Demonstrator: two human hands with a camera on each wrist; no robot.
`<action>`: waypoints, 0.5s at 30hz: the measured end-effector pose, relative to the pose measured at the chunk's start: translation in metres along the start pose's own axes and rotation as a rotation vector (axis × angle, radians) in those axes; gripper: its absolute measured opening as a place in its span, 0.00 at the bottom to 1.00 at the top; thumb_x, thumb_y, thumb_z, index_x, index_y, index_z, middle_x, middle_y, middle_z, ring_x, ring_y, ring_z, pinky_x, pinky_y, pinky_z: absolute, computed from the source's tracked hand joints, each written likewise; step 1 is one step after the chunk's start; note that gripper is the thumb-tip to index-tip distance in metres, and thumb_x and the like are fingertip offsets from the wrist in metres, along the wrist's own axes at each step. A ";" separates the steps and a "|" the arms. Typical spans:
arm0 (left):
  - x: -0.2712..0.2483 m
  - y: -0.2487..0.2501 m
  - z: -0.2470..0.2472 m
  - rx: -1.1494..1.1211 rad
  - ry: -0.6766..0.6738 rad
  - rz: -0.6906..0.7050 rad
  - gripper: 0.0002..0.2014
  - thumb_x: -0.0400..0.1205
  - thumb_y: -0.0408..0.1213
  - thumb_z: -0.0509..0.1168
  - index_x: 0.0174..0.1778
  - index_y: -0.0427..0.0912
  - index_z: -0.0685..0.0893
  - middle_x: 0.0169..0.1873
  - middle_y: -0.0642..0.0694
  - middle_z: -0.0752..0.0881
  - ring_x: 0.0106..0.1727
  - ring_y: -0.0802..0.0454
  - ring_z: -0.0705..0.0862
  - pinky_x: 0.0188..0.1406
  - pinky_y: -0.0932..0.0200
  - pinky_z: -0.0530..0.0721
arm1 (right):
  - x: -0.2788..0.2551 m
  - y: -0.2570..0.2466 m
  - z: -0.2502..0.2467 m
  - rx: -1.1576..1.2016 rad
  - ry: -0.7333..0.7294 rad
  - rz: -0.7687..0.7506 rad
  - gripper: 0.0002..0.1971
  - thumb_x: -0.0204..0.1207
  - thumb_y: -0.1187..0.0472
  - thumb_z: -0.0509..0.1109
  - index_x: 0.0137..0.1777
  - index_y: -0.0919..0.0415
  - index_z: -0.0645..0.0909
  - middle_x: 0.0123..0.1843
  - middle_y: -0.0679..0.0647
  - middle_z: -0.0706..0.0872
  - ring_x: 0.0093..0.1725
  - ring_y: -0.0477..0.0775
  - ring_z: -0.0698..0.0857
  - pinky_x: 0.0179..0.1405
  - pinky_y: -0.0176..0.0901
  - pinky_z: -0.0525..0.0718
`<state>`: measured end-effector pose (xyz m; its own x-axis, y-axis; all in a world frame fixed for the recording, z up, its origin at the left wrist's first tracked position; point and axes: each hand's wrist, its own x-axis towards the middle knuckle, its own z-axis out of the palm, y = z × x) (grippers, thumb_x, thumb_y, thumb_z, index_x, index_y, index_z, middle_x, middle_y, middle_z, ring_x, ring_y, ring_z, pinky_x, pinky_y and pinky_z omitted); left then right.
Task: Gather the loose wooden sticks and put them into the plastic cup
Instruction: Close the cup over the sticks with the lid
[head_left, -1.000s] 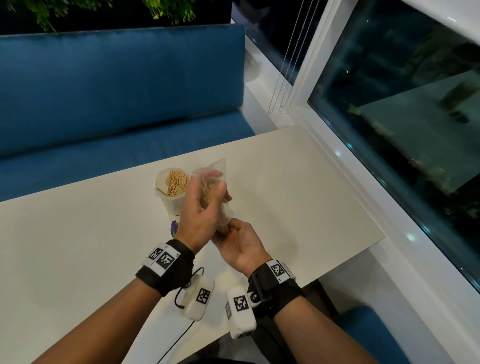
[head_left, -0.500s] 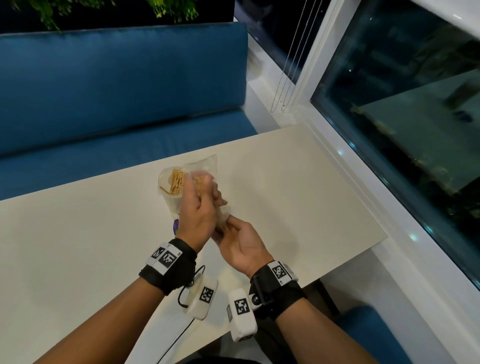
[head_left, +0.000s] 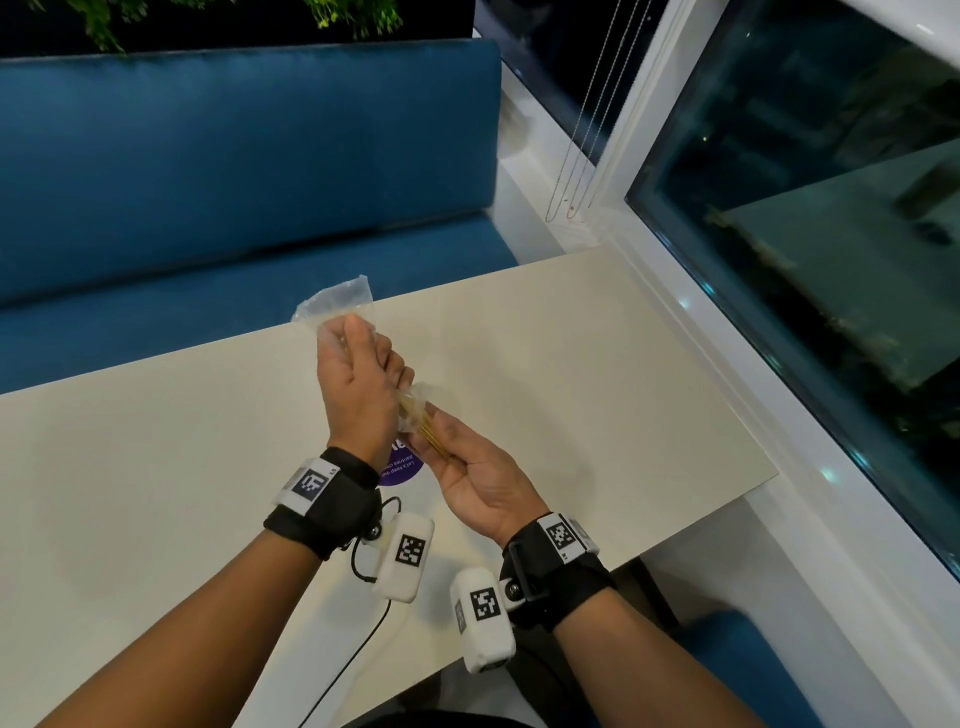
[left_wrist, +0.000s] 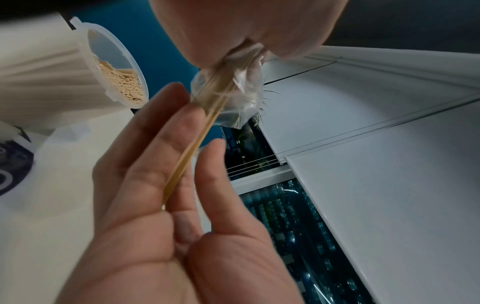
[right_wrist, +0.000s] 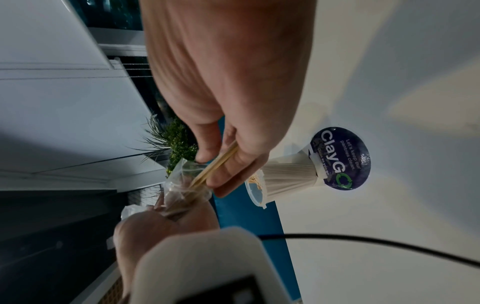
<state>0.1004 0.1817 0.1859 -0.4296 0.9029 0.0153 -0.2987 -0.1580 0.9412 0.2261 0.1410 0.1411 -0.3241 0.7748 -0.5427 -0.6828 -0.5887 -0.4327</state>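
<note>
**Left hand clenches bag, right hand pinches sticks**

Left hand (head_left: 358, 395) is raised over the table (head_left: 571, 389), fingers wrapped tight round a clear bag (head_left: 337, 304) whose loose end sticks up past the knuckles. A few sticks (head_left: 434, 447) poke out of the bag's lower end. Their long axis runs from the left fist down and right into the right hand (head_left: 483, 483). That hand lies palm up just beside the left and nips them between thumb and fingertips.

The cup (left_wrist: 46, 78) stands upright on the table just beyond the hands, hidden behind the left hand in the head view. It is partly filled with sticks standing on end, and its base sits on a round dark sticker (right_wrist: 342, 158) reading "ClayGO" and "Let's keep our pantries clean."

Bare tabletop spreads wide to the left and right of the hands. The far edge meets a blue bench (head_left: 234, 156). The right edge runs along a white frame under a dark window (head_left: 831, 208).
</note>
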 end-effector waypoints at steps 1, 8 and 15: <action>0.000 0.000 -0.001 -0.005 0.001 -0.010 0.12 0.94 0.44 0.52 0.45 0.46 0.69 0.32 0.47 0.69 0.30 0.48 0.66 0.29 0.51 0.72 | 0.000 0.000 0.001 -0.011 -0.005 0.000 0.23 0.83 0.68 0.70 0.76 0.75 0.78 0.74 0.69 0.84 0.73 0.65 0.85 0.74 0.48 0.83; 0.009 0.000 -0.006 -0.120 0.103 -0.054 0.11 0.93 0.45 0.54 0.49 0.44 0.72 0.31 0.45 0.76 0.29 0.48 0.75 0.32 0.52 0.79 | 0.002 0.000 -0.006 -0.028 0.046 -0.039 0.16 0.84 0.73 0.70 0.70 0.76 0.82 0.66 0.71 0.89 0.58 0.64 0.92 0.64 0.45 0.90; 0.041 0.013 -0.033 -0.211 0.298 -0.086 0.11 0.92 0.46 0.54 0.49 0.43 0.72 0.29 0.48 0.77 0.28 0.50 0.77 0.35 0.52 0.81 | 0.001 -0.012 -0.023 -0.133 0.097 -0.064 0.16 0.81 0.73 0.71 0.68 0.77 0.82 0.65 0.74 0.89 0.55 0.64 0.92 0.59 0.44 0.91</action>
<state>0.0504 0.2030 0.1877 -0.6152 0.7653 -0.1893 -0.5005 -0.1937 0.8438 0.2491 0.1431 0.1289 -0.2136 0.7894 -0.5755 -0.6048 -0.5695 -0.5567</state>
